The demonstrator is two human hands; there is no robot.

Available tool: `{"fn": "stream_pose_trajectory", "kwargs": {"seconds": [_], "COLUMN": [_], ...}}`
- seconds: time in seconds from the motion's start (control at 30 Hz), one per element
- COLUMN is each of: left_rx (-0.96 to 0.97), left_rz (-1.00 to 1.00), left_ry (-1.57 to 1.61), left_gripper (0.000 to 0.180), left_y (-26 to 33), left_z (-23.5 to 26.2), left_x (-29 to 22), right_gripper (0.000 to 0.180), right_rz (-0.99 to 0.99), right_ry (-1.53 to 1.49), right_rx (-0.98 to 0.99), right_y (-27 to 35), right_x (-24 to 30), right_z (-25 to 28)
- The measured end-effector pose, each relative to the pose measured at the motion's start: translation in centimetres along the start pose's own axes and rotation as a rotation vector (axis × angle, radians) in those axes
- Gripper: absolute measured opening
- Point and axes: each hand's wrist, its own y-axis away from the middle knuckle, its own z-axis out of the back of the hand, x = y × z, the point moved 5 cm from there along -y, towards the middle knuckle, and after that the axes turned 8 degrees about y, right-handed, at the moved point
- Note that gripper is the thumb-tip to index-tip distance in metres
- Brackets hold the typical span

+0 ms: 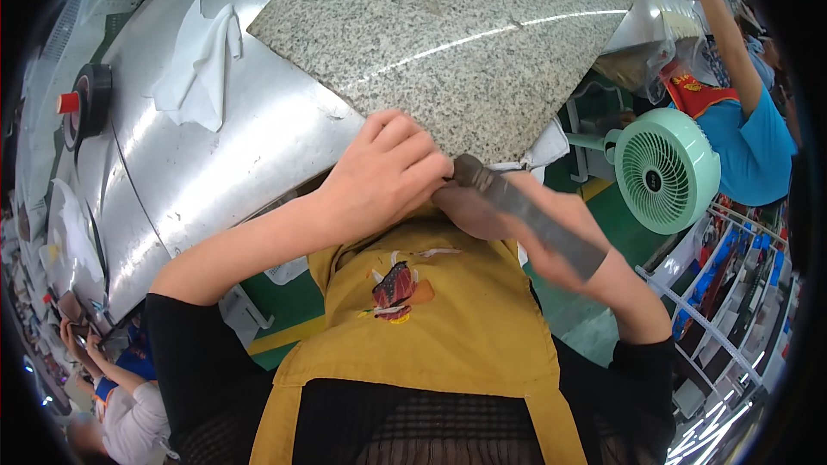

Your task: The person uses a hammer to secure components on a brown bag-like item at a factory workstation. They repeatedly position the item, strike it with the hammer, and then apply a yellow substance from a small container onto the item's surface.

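Note:
Over the front edge of the granite slab (482,77), my two hands work close together in front of my apron. My right hand (560,215), smeared by motion, is closed on a dark grey flat strip (538,222). The strip slants from near the left fingertips down toward my right wrist; its exact kind is unclear. My left hand (388,172) is closed, with curled fingers meeting a small dark part beside the strip's upper end. What sits between those fingertips is mostly hidden.
A white cloth (198,69) lies on the metal tabletop (258,129), near a black round holder (90,108) with a red knob. At right stand a mint green fan (663,170) and a wire rack (732,310). Co-workers are at far right and lower left.

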Motion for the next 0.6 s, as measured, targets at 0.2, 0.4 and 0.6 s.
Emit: {"fn": "stream_pose_trajectory", "kwargs": {"seconds": [0.2, 0.4, 0.6], "left_rx": [0.141, 0.020, 0.066], "left_rz": [0.233, 0.284, 0.206], "left_ry": [0.165, 0.137, 0.159], "left_gripper": [0.014, 0.012, 0.015], "left_y": [-1.5, -3.1, -2.5], "left_z": [0.1, -1.3, -0.9], "left_x": [-0.5, -1.1, -0.9], "right_gripper": [0.028, 0.025, 0.023], "right_rz": [-0.176, -0.292, -0.050], "right_ry": [-0.079, -0.197, 0.035], "right_rx": [-0.112, -0.108, -0.088], "right_y": [1.9, 3.3, 2.1], "right_x": [-1.3, -3.2, -1.8], "right_z": [2.2, 3.0, 1.3]}}
